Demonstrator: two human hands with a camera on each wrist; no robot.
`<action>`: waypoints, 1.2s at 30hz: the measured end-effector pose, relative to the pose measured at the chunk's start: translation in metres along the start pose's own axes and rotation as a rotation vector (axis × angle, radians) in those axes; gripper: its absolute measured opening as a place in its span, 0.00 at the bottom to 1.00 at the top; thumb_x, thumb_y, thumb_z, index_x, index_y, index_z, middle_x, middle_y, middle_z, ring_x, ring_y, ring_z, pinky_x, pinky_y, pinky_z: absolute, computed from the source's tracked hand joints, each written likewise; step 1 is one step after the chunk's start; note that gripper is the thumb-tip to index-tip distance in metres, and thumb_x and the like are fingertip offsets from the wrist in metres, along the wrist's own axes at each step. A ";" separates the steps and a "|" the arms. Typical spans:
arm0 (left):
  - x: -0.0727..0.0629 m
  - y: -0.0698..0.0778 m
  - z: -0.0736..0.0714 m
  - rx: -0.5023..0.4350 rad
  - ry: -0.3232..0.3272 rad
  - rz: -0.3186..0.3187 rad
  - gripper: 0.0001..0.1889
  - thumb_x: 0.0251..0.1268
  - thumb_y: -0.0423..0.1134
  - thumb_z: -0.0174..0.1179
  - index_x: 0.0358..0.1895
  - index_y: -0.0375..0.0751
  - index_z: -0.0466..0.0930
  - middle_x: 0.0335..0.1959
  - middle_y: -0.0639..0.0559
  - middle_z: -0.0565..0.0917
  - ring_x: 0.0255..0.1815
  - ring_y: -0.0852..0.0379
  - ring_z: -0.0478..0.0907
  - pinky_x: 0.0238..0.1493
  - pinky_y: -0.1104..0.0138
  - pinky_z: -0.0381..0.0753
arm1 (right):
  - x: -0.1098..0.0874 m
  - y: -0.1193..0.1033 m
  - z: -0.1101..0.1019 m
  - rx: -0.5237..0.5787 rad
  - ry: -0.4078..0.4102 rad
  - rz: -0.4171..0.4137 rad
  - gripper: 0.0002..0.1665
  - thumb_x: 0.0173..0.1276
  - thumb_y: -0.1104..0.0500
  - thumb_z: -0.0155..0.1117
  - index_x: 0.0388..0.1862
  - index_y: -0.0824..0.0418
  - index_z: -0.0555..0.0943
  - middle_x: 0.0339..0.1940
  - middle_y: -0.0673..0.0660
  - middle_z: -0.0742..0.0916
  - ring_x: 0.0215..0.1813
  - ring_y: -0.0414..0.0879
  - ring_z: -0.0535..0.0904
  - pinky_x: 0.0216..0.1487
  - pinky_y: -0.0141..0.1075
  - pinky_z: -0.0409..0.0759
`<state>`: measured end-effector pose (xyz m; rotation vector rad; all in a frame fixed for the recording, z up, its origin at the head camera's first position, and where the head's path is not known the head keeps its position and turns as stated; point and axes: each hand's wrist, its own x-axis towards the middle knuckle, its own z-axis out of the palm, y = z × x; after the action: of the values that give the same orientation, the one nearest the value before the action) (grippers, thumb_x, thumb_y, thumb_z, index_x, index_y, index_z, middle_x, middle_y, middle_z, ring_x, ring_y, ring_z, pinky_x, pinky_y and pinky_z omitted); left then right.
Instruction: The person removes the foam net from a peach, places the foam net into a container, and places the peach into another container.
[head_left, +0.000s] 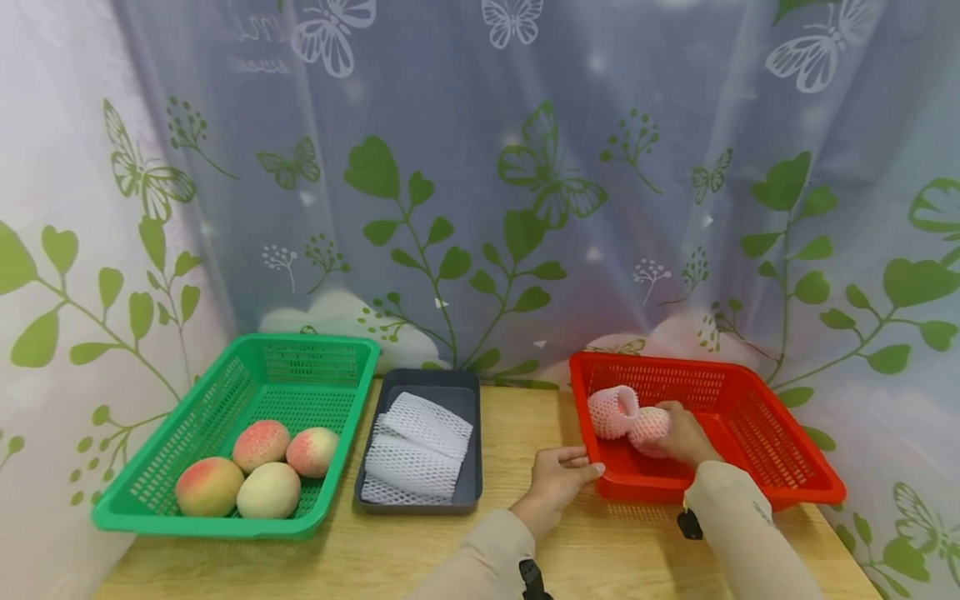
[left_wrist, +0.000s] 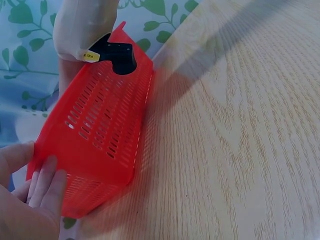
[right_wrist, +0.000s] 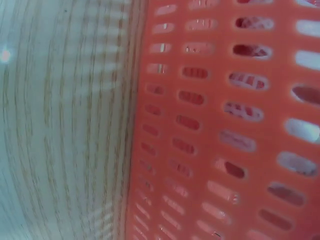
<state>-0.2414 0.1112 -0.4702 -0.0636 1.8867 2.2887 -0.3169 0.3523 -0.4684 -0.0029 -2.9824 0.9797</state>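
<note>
A person's two hands work at a red basket [head_left: 637, 490] on the right side of a wooden bench [head_left: 525, 425]. The left hand [head_left: 553, 490] pinches the rim at the basket's near left corner, with the thumb along the rim and the fingers against the outer wall; the left wrist view shows the same hold. The right hand [head_left: 684, 437] reaches inside over the front rim, its fingers bent round a pink-netted fruit [head_left: 648, 429]. How tightly it grips cannot be told, since the right wrist view takes in only the slotted basket wall and the bench.

Just left of that fruit, inside the basket, is a pink foam net [head_left: 609, 413], its round opening turned to the right; its contents cannot be made out.

Well to the left stands a green basket [head_left: 187, 527], with four peaches [head_left: 262, 447] grouped in its near part, blushed red and pale yellow. Beside it, between the two baskets, a dark grey tray [head_left: 427, 384] holds overlapping white foam nets [head_left: 420, 454]. Both arms wear beige sleeves [head_left: 487, 554], with a black device [head_left: 532, 579] at each wrist. Behind hangs a curtain [head_left: 465, 92] printed with green leaves and butterflies.
</note>
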 end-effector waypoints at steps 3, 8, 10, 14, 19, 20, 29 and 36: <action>0.000 0.000 0.000 0.000 -0.002 -0.004 0.15 0.52 0.25 0.69 0.45 0.27 0.82 0.32 0.47 0.83 0.32 0.59 0.81 0.44 0.59 0.85 | -0.001 0.001 0.002 0.039 -0.013 0.016 0.51 0.50 0.55 0.78 0.63 0.75 0.58 0.55 0.76 0.74 0.52 0.67 0.72 0.57 0.61 0.72; 0.000 0.001 0.000 0.004 -0.003 -0.012 0.15 0.52 0.26 0.69 0.45 0.28 0.82 0.32 0.48 0.82 0.32 0.60 0.81 0.44 0.59 0.84 | -0.003 0.000 0.001 0.060 -0.020 0.044 0.52 0.50 0.54 0.78 0.65 0.73 0.58 0.57 0.75 0.73 0.53 0.67 0.72 0.57 0.62 0.71; -0.001 0.002 0.001 0.005 -0.003 -0.016 0.15 0.52 0.26 0.69 0.46 0.28 0.82 0.32 0.48 0.82 0.32 0.60 0.81 0.44 0.59 0.84 | -0.003 0.000 0.000 0.065 -0.010 0.050 0.51 0.51 0.56 0.77 0.65 0.73 0.59 0.57 0.76 0.73 0.53 0.68 0.71 0.57 0.62 0.71; 0.000 0.001 0.001 0.002 -0.005 -0.020 0.16 0.52 0.26 0.69 0.46 0.29 0.82 0.32 0.48 0.82 0.32 0.60 0.81 0.43 0.60 0.85 | -0.005 0.000 -0.001 0.070 0.003 0.068 0.48 0.53 0.58 0.75 0.65 0.73 0.59 0.57 0.76 0.72 0.54 0.69 0.70 0.57 0.63 0.70; 0.000 -0.001 0.001 -0.004 -0.001 -0.010 0.16 0.51 0.26 0.69 0.46 0.28 0.82 0.32 0.48 0.83 0.31 0.60 0.81 0.43 0.60 0.85 | -0.005 0.000 -0.002 0.088 0.018 0.078 0.45 0.55 0.58 0.74 0.64 0.72 0.59 0.58 0.76 0.72 0.54 0.69 0.70 0.57 0.63 0.70; 0.000 -0.001 0.001 -0.005 0.000 -0.008 0.16 0.51 0.25 0.69 0.45 0.28 0.82 0.32 0.48 0.83 0.31 0.60 0.81 0.43 0.59 0.85 | -0.006 -0.001 -0.002 0.097 0.021 0.083 0.45 0.55 0.58 0.73 0.65 0.72 0.59 0.58 0.76 0.72 0.54 0.69 0.70 0.57 0.63 0.70; -0.001 -0.001 0.002 -0.032 -0.004 -0.026 0.15 0.51 0.25 0.69 0.45 0.27 0.82 0.31 0.48 0.82 0.29 0.58 0.82 0.40 0.59 0.85 | -0.006 -0.001 -0.006 0.140 0.042 0.115 0.46 0.56 0.60 0.72 0.66 0.73 0.57 0.59 0.77 0.70 0.55 0.70 0.68 0.57 0.64 0.70; 0.000 0.000 0.001 -0.054 -0.011 -0.024 0.16 0.52 0.23 0.68 0.46 0.26 0.81 0.31 0.47 0.82 0.29 0.58 0.82 0.38 0.62 0.86 | -0.011 -0.007 -0.016 0.166 0.049 0.111 0.47 0.58 0.59 0.70 0.67 0.73 0.55 0.61 0.77 0.68 0.57 0.70 0.66 0.58 0.64 0.69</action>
<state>-0.2415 0.1122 -0.4702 -0.0803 1.8086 2.3192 -0.3055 0.3561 -0.4509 -0.1910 -2.8739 1.2177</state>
